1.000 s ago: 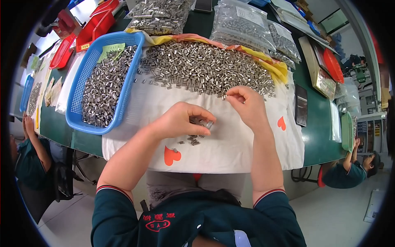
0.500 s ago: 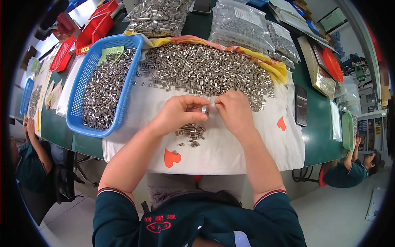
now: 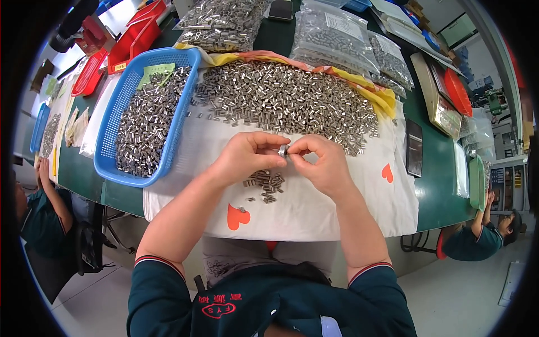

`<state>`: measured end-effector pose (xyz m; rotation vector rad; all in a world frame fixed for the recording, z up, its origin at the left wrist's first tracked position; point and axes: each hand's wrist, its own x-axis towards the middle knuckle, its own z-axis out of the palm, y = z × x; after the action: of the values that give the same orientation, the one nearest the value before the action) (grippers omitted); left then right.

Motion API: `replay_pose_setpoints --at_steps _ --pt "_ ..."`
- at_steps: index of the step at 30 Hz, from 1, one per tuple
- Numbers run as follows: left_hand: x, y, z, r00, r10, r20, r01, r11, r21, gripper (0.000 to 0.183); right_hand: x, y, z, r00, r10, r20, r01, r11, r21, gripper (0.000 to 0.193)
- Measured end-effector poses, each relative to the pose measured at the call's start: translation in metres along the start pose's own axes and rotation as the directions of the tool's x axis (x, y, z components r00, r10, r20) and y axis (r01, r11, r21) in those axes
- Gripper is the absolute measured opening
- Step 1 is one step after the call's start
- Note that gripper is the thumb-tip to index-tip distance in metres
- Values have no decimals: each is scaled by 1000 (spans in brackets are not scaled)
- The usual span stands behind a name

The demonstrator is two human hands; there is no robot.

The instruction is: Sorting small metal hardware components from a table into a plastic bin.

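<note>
Between thumb and fingers, my left hand (image 3: 250, 154) grips a small shiny metal ring (image 3: 283, 150) held on edge above the white cloth. My right hand (image 3: 323, 160) is pinched together at the ring's right side; what lies in its fingertips, if anything, is too small and covered to make out. Below my left hand rests a small cluster of short metal cylinders (image 3: 268, 182), with a few strays nearer me. A large heap of the same cylinders (image 3: 281, 92) spreads across the cloth beyond both hands.
Left of the heap stands a blue basket (image 3: 101, 149) of cylinders. Bags of metal parts (image 3: 334, 36) lie at the back. A dark phone (image 3: 414, 147) sits right of the white cloth (image 3: 370, 210). Co-workers sit at both sides.
My right hand has come from the near edge of the heap back toward me, and its fingertips now meet the ring. The left hand keeps hold of the ring.
</note>
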<state>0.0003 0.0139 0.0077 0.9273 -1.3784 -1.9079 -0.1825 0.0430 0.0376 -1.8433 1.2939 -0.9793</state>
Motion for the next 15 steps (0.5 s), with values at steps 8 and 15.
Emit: replay_pose_setpoints --at_steps 8,15 --pt "-1 -3 6 987 73 -142 -40 974 221 36 -2 4 13 958 -259 -120 213 929 -302 7" --pt "-4 1 5 999 20 -44 -17 998 61 36 1 7 -4 997 10 71 -11 1000 19 11"
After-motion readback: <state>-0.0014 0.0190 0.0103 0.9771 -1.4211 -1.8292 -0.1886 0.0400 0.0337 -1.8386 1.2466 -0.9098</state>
